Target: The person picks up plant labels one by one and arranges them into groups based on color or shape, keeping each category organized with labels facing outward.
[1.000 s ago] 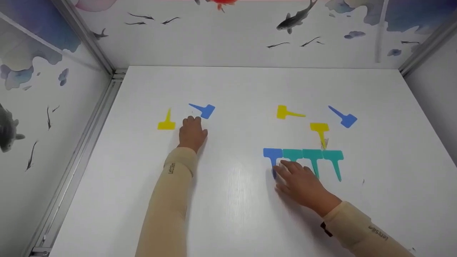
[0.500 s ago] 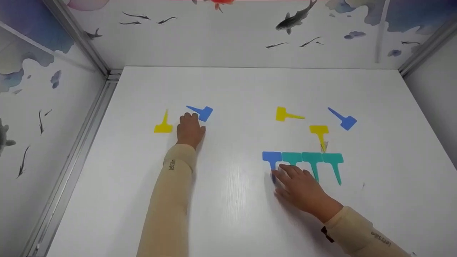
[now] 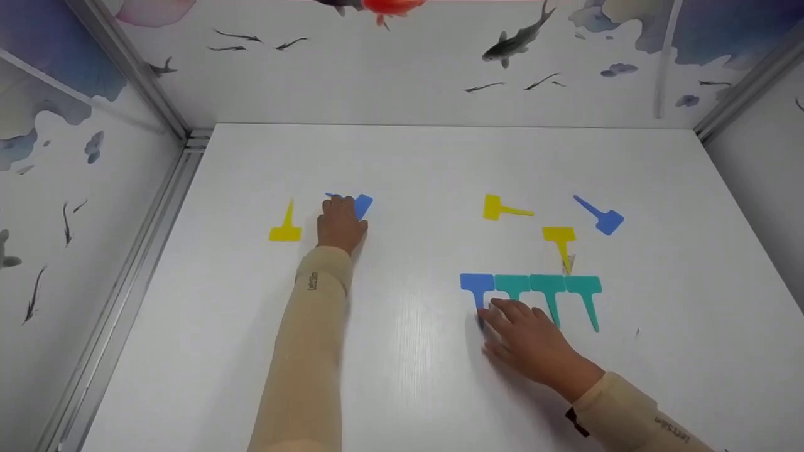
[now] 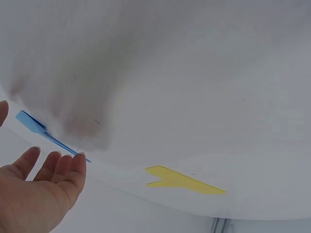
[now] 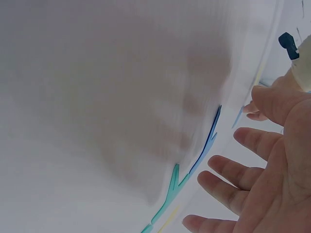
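Note:
My left hand is over a blue T-shaped plant label, hiding its middle. The left wrist view shows the fingers loosely bent close to this label's stem, without a visible pinch; whether they touch it I cannot tell. A yellow plant label lies just left of that hand, stem pointing away. On the right, my right hand has its fingers spread and relaxed over the stems of a row. A blue plant label starts this row, followed by three teal plant labels, heads side by side.
Beyond the row lie a yellow label with its stem towards me, another yellow label lying sideways, and a slanted blue label. All rest on a white table. Panels with painted fish enclose its back and sides.
My left hand has shifted slightly forward and right, and now covers part of the blue label that was almost fully visible. The right hand stays over the row. The head view has tilted slightly.

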Action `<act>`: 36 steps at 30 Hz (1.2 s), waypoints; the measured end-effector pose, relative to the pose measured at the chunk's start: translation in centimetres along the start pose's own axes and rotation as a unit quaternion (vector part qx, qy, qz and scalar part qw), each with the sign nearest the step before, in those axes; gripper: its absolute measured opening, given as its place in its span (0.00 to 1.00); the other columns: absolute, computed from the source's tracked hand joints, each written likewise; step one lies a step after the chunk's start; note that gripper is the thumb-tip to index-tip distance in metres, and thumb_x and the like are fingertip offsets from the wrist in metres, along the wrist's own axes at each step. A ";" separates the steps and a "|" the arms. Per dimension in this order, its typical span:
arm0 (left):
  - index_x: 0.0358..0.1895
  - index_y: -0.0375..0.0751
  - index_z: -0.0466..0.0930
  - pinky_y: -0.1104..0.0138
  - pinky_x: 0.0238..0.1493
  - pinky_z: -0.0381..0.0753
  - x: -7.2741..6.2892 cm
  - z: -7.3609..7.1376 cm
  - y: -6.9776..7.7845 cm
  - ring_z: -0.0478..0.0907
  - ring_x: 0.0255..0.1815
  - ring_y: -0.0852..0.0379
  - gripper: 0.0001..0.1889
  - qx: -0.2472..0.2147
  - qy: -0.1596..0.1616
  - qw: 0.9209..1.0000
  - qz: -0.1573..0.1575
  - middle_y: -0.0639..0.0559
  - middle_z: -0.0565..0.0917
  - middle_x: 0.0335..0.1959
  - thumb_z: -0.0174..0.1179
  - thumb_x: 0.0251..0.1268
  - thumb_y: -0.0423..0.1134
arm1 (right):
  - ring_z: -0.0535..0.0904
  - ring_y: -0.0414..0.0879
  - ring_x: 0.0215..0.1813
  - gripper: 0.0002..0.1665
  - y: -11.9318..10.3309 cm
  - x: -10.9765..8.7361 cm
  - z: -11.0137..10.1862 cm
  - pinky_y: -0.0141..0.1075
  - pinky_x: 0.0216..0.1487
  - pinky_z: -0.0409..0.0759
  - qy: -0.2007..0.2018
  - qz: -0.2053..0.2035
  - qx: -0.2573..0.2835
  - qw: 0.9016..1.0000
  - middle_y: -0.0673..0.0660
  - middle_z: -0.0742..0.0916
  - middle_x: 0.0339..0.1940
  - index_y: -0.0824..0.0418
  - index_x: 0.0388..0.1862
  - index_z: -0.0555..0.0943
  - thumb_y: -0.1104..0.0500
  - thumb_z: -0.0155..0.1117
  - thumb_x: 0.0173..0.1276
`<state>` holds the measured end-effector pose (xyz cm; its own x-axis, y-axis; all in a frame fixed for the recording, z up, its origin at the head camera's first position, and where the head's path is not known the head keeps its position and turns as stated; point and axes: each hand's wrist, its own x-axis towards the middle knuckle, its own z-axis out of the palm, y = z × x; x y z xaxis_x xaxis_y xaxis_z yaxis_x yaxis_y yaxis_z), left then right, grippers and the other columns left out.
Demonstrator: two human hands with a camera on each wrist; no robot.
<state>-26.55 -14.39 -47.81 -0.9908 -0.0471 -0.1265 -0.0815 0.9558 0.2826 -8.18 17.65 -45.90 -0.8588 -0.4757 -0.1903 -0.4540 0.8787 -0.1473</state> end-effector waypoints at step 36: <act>0.63 0.29 0.69 0.55 0.61 0.72 2.0 0.4 0.8 0.68 0.60 0.41 0.23 -0.015 -0.021 0.999 0.048 0.36 0.72 0.57 0.54 0.65 0.35 | 0.65 0.57 0.70 0.35 0.3 0.0 0.1 0.60 0.64 0.67 -0.009 0.019 0.009 1.000 0.58 0.73 0.69 0.51 0.70 0.68 0.45 0.63 0.67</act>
<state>-28.59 -13.60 -48.23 -0.9889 0.0573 -0.1373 0.0098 0.9459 0.3243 -8.27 17.97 -46.05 -0.8712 -0.4422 -0.2133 -0.4163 0.8956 -0.1568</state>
